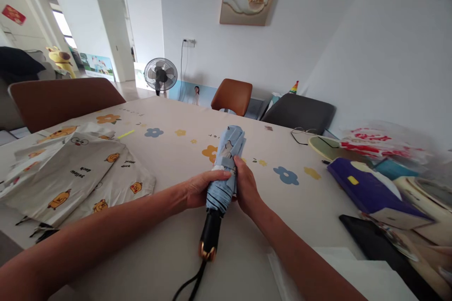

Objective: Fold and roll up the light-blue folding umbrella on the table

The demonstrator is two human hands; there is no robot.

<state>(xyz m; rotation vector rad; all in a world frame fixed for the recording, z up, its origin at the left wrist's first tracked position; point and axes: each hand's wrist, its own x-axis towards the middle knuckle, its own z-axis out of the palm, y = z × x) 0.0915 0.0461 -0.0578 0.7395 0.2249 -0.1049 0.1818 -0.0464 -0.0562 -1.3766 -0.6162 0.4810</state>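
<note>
A folded light-blue umbrella (223, 188) is held above the table, its black handle (211, 233) pointing toward me and a black wrist cord hanging from the gold-coloured end. From the left, my left hand (201, 189) wraps round the rolled fabric, thumb lying across the top. My right hand (246, 183) grips the opposite side, fingers near the closing strap. The fingers under the umbrella are hidden. A second umbrella (84, 169), cream with yellow duck prints, lies loosely folded on the table to the left.
The white table (169, 150) has flower prints. On its right lie glasses (300, 136), a purple tissue pack (374, 193), a black tablet-like slab (381, 249), white sheets (353, 268) and a red-and-white plastic bag (384, 143). Chairs and a fan (160, 75) stand beyond.
</note>
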